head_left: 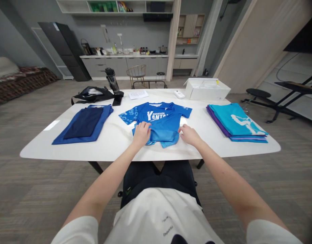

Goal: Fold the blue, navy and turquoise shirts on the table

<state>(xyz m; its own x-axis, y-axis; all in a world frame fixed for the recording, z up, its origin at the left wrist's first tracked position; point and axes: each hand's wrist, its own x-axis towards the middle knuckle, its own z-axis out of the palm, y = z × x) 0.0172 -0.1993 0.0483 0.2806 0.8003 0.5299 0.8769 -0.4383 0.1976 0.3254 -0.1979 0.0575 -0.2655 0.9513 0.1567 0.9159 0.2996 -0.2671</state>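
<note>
A blue T-shirt (159, 117) with white "MARATHON YANTAI" lettering lies on the white table in front of me, its sleeves spread to both sides. Its lower part is bunched and partly turned up, showing a lighter blue. My left hand (142, 134) is closed on the left side of the shirt, fingers bent over the fabric. At the opposite side edge, my right hand (189, 135) pinches the cloth between thumb and fingers. The fingertips of both hands are partly hidden.
Folded dark blue clothes (83, 123) lie on the left, and a turquoise and purple stack of clothes (234, 120) on the right. Along the table's far side are a black bag (91, 93), a bottle (112, 80), a phone (117, 101), paper (138, 94) and a white box (206, 89).
</note>
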